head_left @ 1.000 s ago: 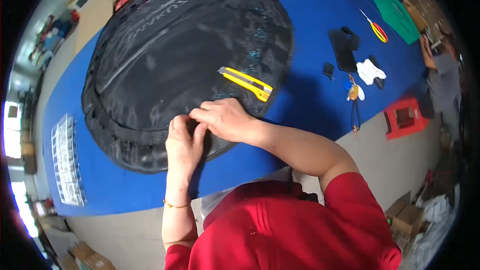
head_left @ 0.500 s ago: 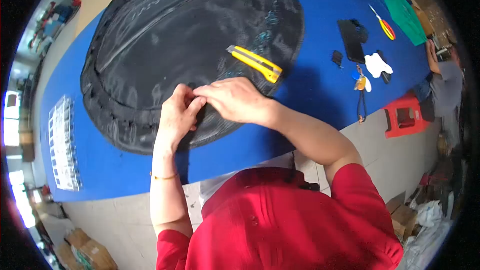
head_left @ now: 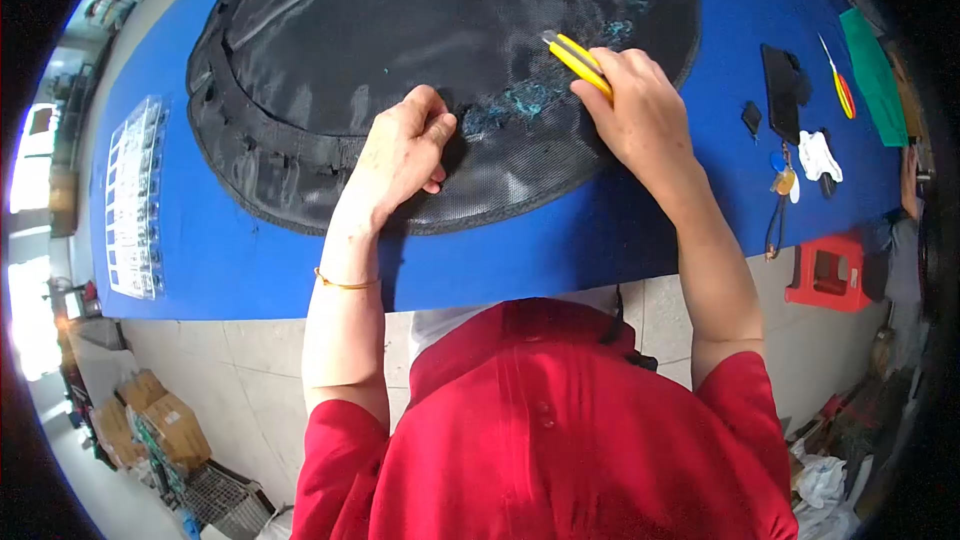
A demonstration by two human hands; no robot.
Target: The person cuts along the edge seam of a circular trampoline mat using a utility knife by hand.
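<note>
A large rounded piece of black mesh fabric [head_left: 400, 50] lies flat on the blue table, with pale lettering out of view now. Bluish thread scraps [head_left: 525, 98] are scattered along its right side. My left hand [head_left: 405, 145] is closed in a pinch at the fabric's near band, thumb against the curled fingers. What exactly sits between the fingertips is hidden. To the right, my right hand [head_left: 640, 105] grips a yellow box cutter [head_left: 578, 62] by its rear end. The cutter's blade end points up and left, over the fabric.
On the blue table [head_left: 480, 275] at right lie a black phone [head_left: 780, 95], keys on a cord [head_left: 783, 182], a white tag-like piece [head_left: 820, 157], scissors [head_left: 843, 90] and green cloth [head_left: 872, 75]. A clear plastic case [head_left: 135, 200] lies left. A red stool [head_left: 832, 273] stands beyond the edge.
My right hand has left my left hand, moved right and picked up the box cutter from the fabric. My left hand stays pinched at the fabric. The camera view has shifted.
</note>
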